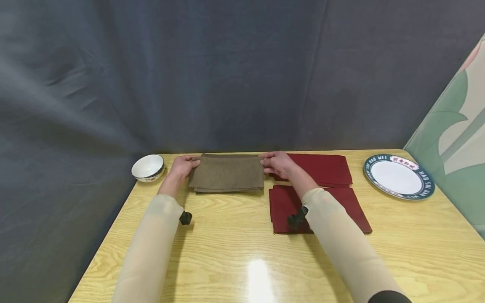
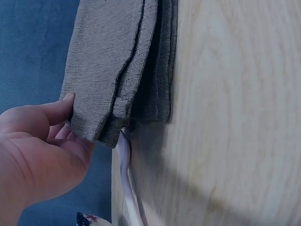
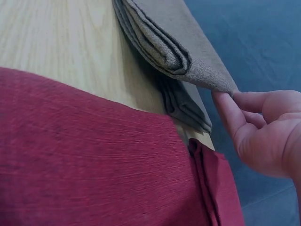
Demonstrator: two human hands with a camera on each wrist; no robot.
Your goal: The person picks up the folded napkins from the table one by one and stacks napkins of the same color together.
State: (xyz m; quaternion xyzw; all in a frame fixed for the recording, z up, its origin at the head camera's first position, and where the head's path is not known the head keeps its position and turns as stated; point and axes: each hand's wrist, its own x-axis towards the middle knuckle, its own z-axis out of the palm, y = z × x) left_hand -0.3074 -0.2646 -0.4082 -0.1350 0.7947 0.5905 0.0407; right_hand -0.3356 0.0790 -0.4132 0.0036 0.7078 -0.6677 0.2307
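Note:
A folded brown cloth (image 1: 229, 172) is held level by its two far corners. My left hand (image 1: 183, 166) pinches the left corner between thumb and fingers, while the right hand (image 1: 278, 163) pinches the right one. Under it, a second folded brown cloth (image 3: 188, 108) lies on the table, seen in the right wrist view. The held cloth hangs just above it, its layered folds (image 2: 141, 56) showing in the left wrist view. Beside my right hand lie two folded dark red cloths, a far one (image 1: 326, 166) and a near one (image 1: 350, 206), partly hidden by the right forearm.
At the far left edge stands a white bowl (image 1: 148, 167) with a dark patterned rim. To the right lies a white plate (image 1: 395, 176) with a lettered green-blue border. A dark curtain (image 1: 242, 75) backs the wooden table (image 1: 223, 235). A pale strip (image 2: 126, 174) hangs below the left hand's cloth.

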